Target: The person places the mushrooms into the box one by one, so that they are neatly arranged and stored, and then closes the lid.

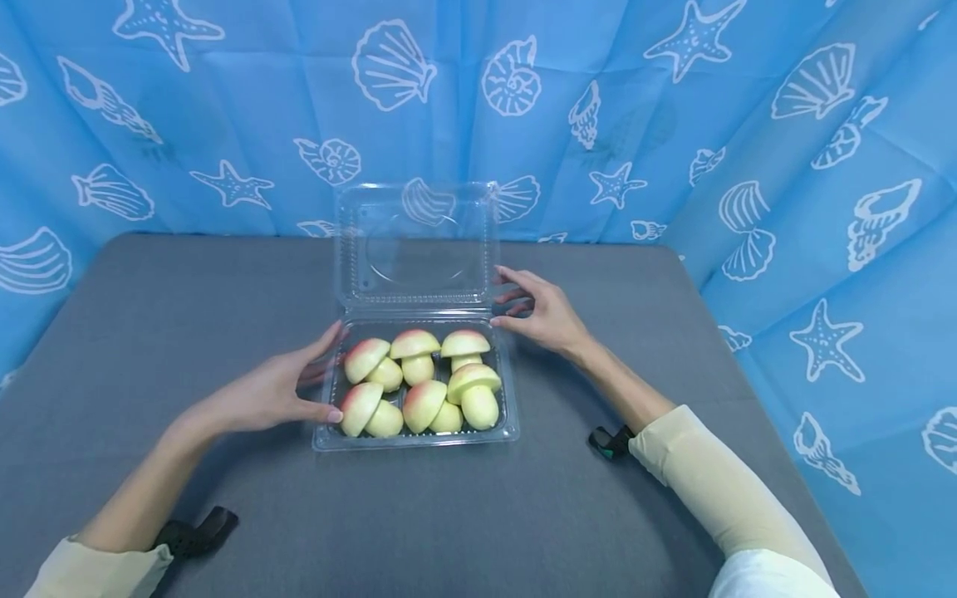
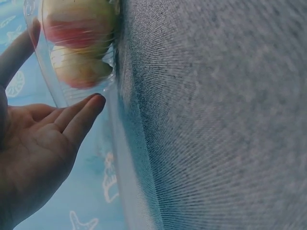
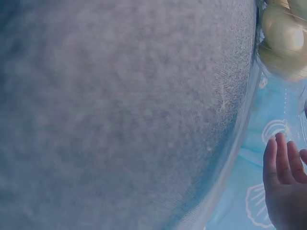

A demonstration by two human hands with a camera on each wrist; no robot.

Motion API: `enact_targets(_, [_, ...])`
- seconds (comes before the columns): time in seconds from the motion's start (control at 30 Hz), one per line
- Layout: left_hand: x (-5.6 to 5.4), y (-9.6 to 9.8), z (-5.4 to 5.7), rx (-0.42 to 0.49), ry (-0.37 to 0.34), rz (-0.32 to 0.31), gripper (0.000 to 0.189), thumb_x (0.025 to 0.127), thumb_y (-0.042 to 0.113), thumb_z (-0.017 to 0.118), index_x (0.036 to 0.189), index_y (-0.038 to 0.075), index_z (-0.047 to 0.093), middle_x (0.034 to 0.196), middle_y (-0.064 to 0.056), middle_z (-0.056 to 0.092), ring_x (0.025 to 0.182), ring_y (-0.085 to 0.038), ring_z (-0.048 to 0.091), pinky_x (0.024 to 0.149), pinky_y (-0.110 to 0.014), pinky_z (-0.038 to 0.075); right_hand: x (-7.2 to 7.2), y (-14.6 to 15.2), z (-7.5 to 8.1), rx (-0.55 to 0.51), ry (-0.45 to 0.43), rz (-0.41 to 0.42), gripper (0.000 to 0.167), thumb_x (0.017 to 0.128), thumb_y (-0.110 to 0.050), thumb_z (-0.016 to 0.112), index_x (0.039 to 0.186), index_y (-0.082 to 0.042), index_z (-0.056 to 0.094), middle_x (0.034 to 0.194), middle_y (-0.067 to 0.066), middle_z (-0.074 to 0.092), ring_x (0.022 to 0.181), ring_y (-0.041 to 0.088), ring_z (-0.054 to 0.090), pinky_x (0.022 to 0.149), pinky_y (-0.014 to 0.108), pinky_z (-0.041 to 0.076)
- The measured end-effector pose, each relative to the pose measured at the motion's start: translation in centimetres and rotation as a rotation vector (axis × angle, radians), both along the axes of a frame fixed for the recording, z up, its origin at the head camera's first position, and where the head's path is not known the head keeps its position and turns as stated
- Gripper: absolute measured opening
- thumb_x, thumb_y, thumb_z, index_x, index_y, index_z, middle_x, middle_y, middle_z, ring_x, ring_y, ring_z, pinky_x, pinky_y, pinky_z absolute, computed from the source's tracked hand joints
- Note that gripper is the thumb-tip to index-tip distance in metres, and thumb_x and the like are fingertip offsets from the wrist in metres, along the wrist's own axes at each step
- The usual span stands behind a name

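A clear plastic clamshell box (image 1: 419,443) lies on the table with its lid (image 1: 419,278) raised at the back. Several mushroom-shaped pieces (image 1: 480,407), pale yellow with reddish tinges on their caps, sit in two rows inside. My left hand (image 1: 262,390) is at the box's left side, thumb by the front left rim and fingers fairly straight along the wall. At the right back corner, near the hinge, my right hand (image 1: 549,314) has its fingers extended beside the lid's edge. Whether those fingertips touch the plastic, I cannot tell.
The box stands on a grey cloth-covered table (image 1: 523,515). Behind and to the right hangs a blue curtain (image 1: 463,149) with white shells and starfish. A black wrist device (image 1: 198,533) is on the left wrist, another (image 1: 609,442) on the right.
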State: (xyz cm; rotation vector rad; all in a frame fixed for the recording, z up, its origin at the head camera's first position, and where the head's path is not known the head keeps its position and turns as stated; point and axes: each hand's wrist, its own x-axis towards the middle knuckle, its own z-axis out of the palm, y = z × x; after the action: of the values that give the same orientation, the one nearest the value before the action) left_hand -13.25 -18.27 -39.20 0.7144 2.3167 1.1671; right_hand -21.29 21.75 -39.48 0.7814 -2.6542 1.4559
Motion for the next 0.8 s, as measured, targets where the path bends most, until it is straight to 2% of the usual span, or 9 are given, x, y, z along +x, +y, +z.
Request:
enact_targets(0.03, [0.0, 0.0, 0.0, 0.003, 0.0, -0.002, 0.12, 0.081, 0.039, 0.082, 0.16, 0.015, -0.006, 0.165, -0.016, 0.003, 0.137, -0.045, 0.037, 0.108, -0.053, 0.04, -0.2, 0.2, -0.4, 0.003, 0.007, 0.003, 0.078, 0.08, -0.003, 0.083, 0.148, 0.0, 0.044, 0.134, 0.018, 0.056, 0.108, 0.033, 0.065, 0.087, 0.043, 0.059])
enact_targets(0.2, [0.0, 0.0, -0.1, 0.01, -0.006, -0.004, 0.12, 0.081, 0.039, 0.081, 0.16, 0.014, -0.006, 0.166, -0.016, 0.004, 0.139, -0.044, 0.036, 0.108, -0.051, 0.041, 0.3, 0.3, -0.2, 0.001, 0.032, 0.031, 0.078, 0.081, -0.003, 0.082, 0.148, -0.004, 0.045, 0.141, 0.014, 0.054, 0.119, 0.028, 0.062, 0.093, 0.034, 0.056])
enact_targets(0.4, [0.1, 0.0, -0.2, 0.018, -0.017, 0.002, 0.12, 0.081, 0.039, 0.081, 0.159, 0.014, -0.007, 0.166, -0.015, 0.004, 0.141, -0.043, 0.033, 0.108, -0.049, 0.04, 1.0, 0.7, -0.2, -0.014, 0.03, 0.101, 0.078, 0.083, -0.001, 0.079, 0.15, -0.007, 0.042, 0.15, 0.011, 0.048, 0.127, 0.028, 0.057, 0.098, 0.035, 0.053])
enact_targets(0.5, [0.2, 0.0, -0.3, 0.019, -0.014, 0.005, 0.12, 0.081, 0.039, 0.081, 0.16, 0.015, -0.007, 0.165, -0.016, 0.004, 0.14, -0.043, 0.033, 0.108, -0.049, 0.041, 1.2, 0.9, -0.3, -0.031, 0.021, 0.149, 0.077, 0.085, 0.004, 0.075, 0.151, -0.003, 0.038, 0.152, 0.014, 0.044, 0.127, 0.033, 0.056, 0.101, 0.039, 0.052])
enact_targets(0.6, [0.2, 0.0, -0.3, 0.017, -0.004, 0.012, 0.12, 0.081, 0.038, 0.081, 0.16, 0.014, -0.007, 0.165, -0.017, 0.005, 0.139, -0.044, 0.035, 0.107, -0.05, 0.042, 1.5, 1.0, 0.0, -0.063, 0.03, 0.203, 0.072, 0.087, 0.012, 0.069, 0.15, 0.004, 0.035, 0.153, 0.021, 0.04, 0.127, 0.041, 0.054, 0.102, 0.049, 0.049])
enact_targets(0.8, [0.3, 0.1, -0.2, 0.011, 0.017, 0.019, 0.119, 0.081, 0.038, 0.081, 0.16, 0.013, -0.006, 0.165, -0.017, 0.007, 0.138, -0.043, 0.037, 0.107, -0.049, 0.042, 2.9, 0.9, 1.9, -0.094, 0.053, 0.272, 0.056, 0.089, 0.019, 0.057, 0.142, 0.017, 0.037, 0.147, 0.034, 0.04, 0.123, 0.055, 0.05, 0.099, 0.064, 0.045])
